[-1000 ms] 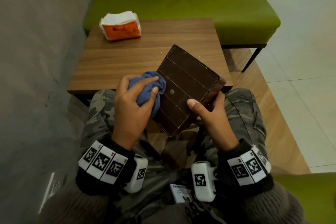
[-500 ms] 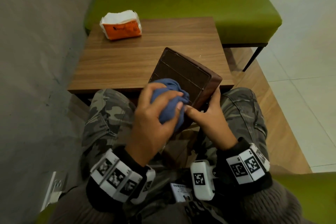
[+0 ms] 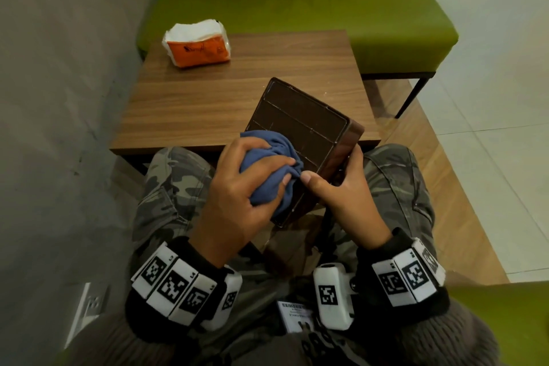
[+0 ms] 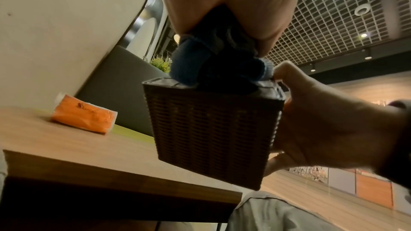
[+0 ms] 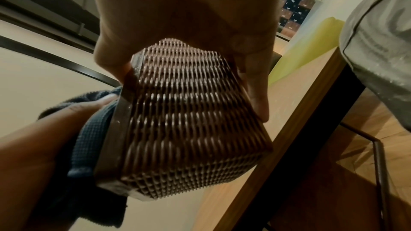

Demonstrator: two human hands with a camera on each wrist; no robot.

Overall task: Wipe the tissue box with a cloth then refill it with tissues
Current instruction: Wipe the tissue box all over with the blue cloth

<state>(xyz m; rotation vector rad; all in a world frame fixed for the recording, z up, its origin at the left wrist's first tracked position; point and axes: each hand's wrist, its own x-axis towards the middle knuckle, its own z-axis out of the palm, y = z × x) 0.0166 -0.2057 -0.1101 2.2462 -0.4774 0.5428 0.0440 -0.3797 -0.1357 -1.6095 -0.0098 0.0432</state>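
Note:
A dark brown woven tissue box [image 3: 306,128] is held tilted above my lap, its flat ribbed underside facing up. My right hand [image 3: 341,187] grips its near right side, thumb on the flat face, fingers along the woven wall [image 5: 189,111]. My left hand [image 3: 246,187] grips a bunched blue cloth [image 3: 267,163] and presses it on the near left part of that flat face [image 4: 222,69]. An orange and white tissue pack [image 3: 197,43] lies on the far left of the wooden table [image 3: 208,98].
A grey wall runs along the left of the table. A green bench [image 3: 297,3] stands beyond the table, with tiled floor [image 3: 490,98] to the right. My knees in camouflage trousers [image 3: 172,175] sit under the table's near edge.
My left hand carried the cloth from the box's left edge across to its near middle. The box tilted flatter, then up again, with more of the flat face showing now.

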